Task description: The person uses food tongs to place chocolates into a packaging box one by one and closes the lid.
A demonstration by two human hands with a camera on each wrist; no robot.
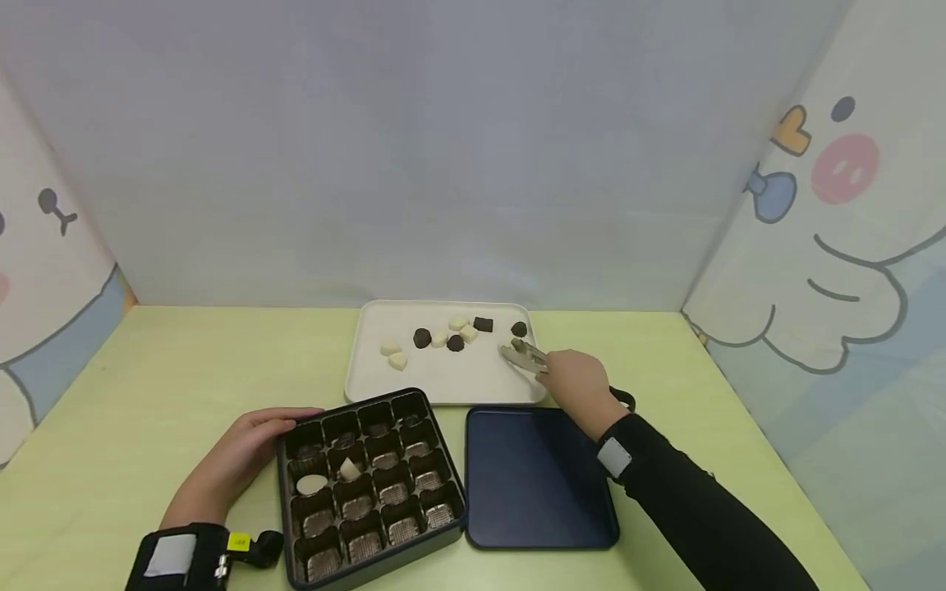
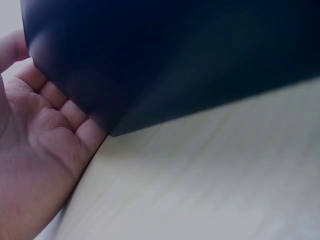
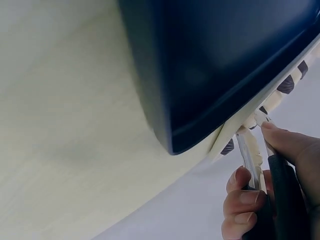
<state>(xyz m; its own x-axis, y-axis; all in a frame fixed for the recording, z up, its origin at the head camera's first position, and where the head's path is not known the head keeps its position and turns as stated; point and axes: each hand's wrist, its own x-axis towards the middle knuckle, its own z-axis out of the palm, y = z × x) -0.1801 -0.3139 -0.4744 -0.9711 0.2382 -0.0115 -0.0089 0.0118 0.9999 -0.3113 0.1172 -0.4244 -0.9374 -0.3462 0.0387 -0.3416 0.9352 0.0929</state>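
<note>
My left hand [image 1: 247, 451] grips the upper left corner of a dark box [image 1: 373, 492] with many compartments, which is tilted and turned a little on the table. A white oval chocolate [image 1: 311, 484] sits in a left-column compartment and a white piece [image 1: 349, 469] leans in the one beside it. The left wrist view has the fingers [image 2: 75, 115] against the box's outer side. My right hand [image 1: 580, 386] holds metal tongs [image 1: 526, 359] with dark handles [image 3: 287, 195]. Their tips are low over the right part of a white tray [image 1: 443, 386]; whether they pinch a piece I cannot tell.
White and dark chocolates, such as a dark round one [image 1: 422, 338] and a white heart [image 1: 397, 361], lie scattered on the tray. A dark blue lid [image 1: 539, 484] lies between box and right forearm, in front of the tray. A pale curtain [image 1: 458, 164] closes the back.
</note>
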